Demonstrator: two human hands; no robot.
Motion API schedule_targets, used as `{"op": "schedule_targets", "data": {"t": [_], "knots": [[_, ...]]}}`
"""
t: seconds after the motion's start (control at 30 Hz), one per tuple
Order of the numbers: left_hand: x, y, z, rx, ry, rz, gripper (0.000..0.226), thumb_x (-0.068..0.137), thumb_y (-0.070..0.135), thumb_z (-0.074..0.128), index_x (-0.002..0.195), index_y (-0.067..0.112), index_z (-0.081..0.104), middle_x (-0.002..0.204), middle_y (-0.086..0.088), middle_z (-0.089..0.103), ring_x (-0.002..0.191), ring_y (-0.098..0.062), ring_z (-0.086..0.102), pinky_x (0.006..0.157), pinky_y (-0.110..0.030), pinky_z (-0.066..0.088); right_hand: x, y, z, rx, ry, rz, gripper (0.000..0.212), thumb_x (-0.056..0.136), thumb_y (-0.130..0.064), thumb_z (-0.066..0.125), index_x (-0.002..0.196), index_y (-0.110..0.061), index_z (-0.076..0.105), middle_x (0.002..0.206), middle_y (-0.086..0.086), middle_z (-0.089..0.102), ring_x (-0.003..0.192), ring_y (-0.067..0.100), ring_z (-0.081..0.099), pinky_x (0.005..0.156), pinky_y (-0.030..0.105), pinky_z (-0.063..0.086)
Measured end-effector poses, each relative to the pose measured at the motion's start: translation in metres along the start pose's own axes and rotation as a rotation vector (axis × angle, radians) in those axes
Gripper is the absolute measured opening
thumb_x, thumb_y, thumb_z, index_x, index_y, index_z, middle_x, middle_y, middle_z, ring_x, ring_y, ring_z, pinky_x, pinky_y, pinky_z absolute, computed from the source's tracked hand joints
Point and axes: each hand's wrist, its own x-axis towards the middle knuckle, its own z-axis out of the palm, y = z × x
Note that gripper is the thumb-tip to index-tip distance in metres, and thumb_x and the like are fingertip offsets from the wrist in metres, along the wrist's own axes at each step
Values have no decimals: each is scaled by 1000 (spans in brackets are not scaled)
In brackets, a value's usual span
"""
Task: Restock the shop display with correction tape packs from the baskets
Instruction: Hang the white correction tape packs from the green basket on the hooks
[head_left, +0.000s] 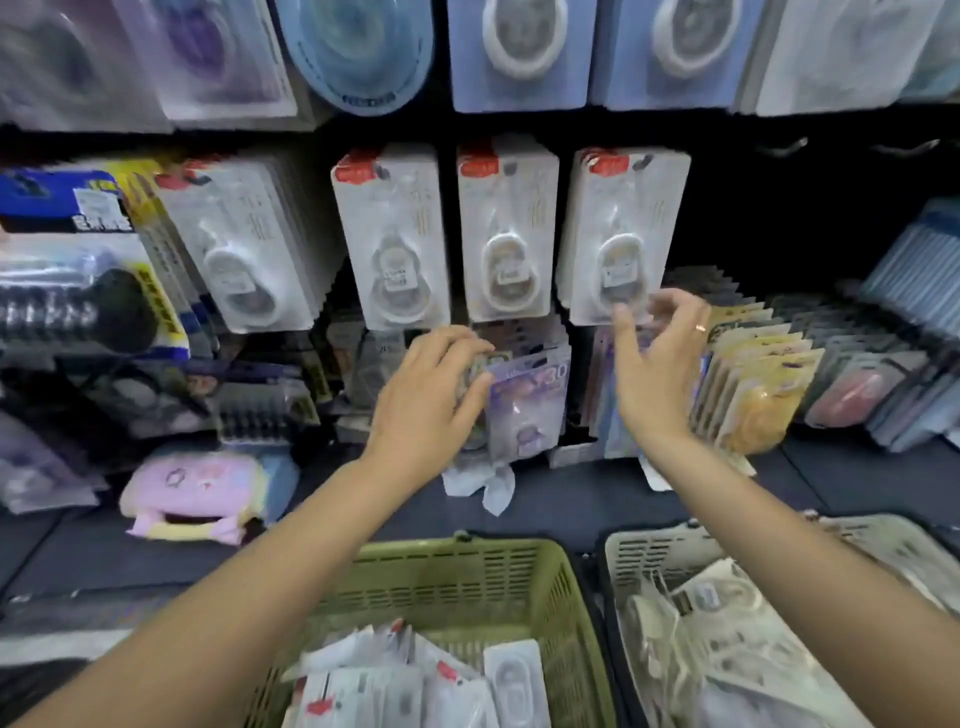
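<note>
Left hand (435, 384) pinching purple pack (530, 400), right hand (655, 364) seemingly loose; white packs (395, 686) inside green basket (467, 577).

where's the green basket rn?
Head view, bottom centre: the green basket sits between the person's forearms, holding white correction tape packs, with the beige basket directly to its right.

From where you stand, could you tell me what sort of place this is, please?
Most likely a stationery shop aisle: carded correction tape packs hang in rows, and a green basket and a beige basket hold stock.
</note>
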Motion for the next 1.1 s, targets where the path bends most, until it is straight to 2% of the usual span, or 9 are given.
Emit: {"op": "schedule_targets", "data": {"t": [0.1, 0.2, 0.3, 0.4, 0.53, 0.7, 0.9, 1.0, 1.1], "knots": [[-69, -35, 17, 15, -179, -151, 23, 99, 29, 49, 117, 18, 58, 120, 1, 54, 111, -17, 49, 80, -36, 49, -60, 3, 11, -17, -335, -186, 25, 91, -26, 56, 104, -6, 49, 95, -1, 43, 84, 15, 44, 74, 23, 34], [-153, -70, 40, -64, -437, -392, 22, 96, 23, 56, 115, 13, 62, 119, -5, 59, 113, -24, 54, 94, -37, 43, -140, 29, 21, -173, -799, -198, 24, 91, -27, 59, 105, -10, 51, 94, -6, 44, 84, 8, 41, 69, 26, 35], [-234, -94, 62, -115, -729, -638, 26, 95, 25, 58, 118, 11, 62, 128, -8, 58, 119, -25, 54, 97, -26, 38, -222, 67, 25, -358, -1222, 83, 36, 91, -32, 60, 117, -10, 49, 109, 3, 54, 101, 20, 54, 81, 30, 41], [-297, -109, 76, -144, -905, -768, 34, 95, 30, 57, 125, 14, 58, 141, -5, 50, 128, -19, 47, 101, -19, 33, -292, 90, 29, -457, -1519, 416, 51, 91, -39, 59, 130, -9, 44, 128, 8, 54, 113, 24, 55, 77, 22, 38], [-344, -124, 80, -108, -886, -830, 36, 95, 27, 58, 128, 13, 55, 155, -3, 28, 141, -19, 29, 112, -22, 26, -363, 84, 52, -395, -1553, 632, 56, 88, -38, 63, 134, -13, 43, 129, 5, 56, 113, 20, 55, 84, 24, 40], [-357, -131, 74, -355, -527, -1121, 43, 89, 10, 67, 129, 3, 53, 143, -13, 42, 135, -26, 38, 105, -22, 30, -414, 64, 78, -345, -1405, 780, 26, 85, -42, 65, 95, -20, 55, 99, -1, 62, 91, 15, 58, 76, 26, 43], [-360, -135, 72, -593, -291, -1428, 60, 85, 0, 68, 138, 1, 38, 129, -8, 44, 127, -26, 44, 99, -26, 37, -430, 46, 102, -357, -1330, 679, 31, 82, -44, 67, 97, -17, 64, 99, -2, 66, 92, 14, 62, 68, 25, 41], [-359, -135, 70, -674, -198, -1517, 68, 81, -5, 71, 139, 1, 36, 130, -18, 51, 115, -27, 54, 98, -39, 47, -425, 41, 115, -303, -1320, 615, 37, 83, -39, 68, 63, -18, 46, 65, -5, 48, 60, 8, 46, 53, 26, 29], [-360, -137, 66, -781, -109, -1562, 67, 75, -2, 78, 132, 6, 45, 115, -13, 64, 95, -17, 64, 74, -24, 55, -416, 45, 123, -177, -1301, 640, 47, 85, -27, 68, 57, -21, 31, 57, -8, 35, 55, 7, 32, 50, 22, 23]]}}
